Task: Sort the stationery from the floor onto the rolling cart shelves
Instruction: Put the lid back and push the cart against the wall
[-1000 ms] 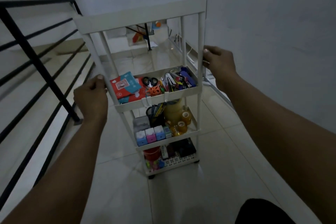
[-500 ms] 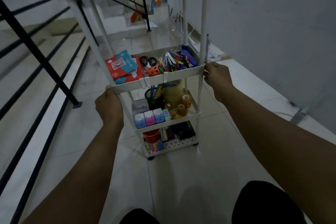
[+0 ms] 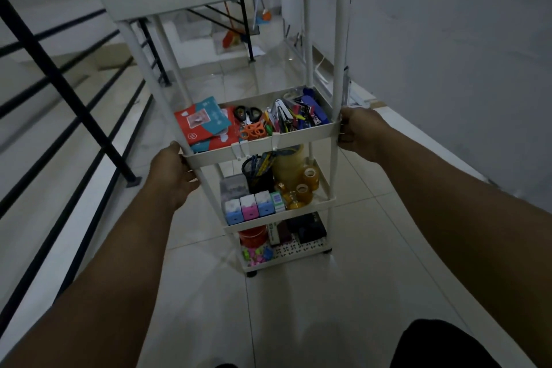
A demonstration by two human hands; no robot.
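Both hands are clamped on the white rolling cart (image 3: 301, 137). The left hand (image 3: 173, 173) wraps its fingers round the front-left post just under the rim of the second shelf, and the right hand (image 3: 360, 131) grasps the front-right post at that same shelf's corner.

Between the two grips, that shelf carries red and teal notebooks (image 3: 206, 125) at its left end, black-handled scissors (image 3: 248, 113) and orange-handled scissors (image 3: 254, 131) in the middle, and a jumble of clips, pens and a blue stapler (image 3: 315, 112) toward its right edge.

On the shelf below, a black mesh pen cup (image 3: 258, 172) stands at the back beside a large roll of tape (image 3: 288, 163), with small tape rolls (image 3: 303, 190) toward the right edge and three little boxes, blue, pink and blue (image 3: 248, 207), along the front edge.

The bottom shelf holds a red tub (image 3: 254, 234), dark boxes (image 3: 307, 228) and bright small bits (image 3: 257, 254) at its front-left corner.

The cart stands on pale floor tiles (image 3: 358, 248), with a black stair railing (image 3: 59, 89) close on the left and a plain wall (image 3: 448, 54) on the right.
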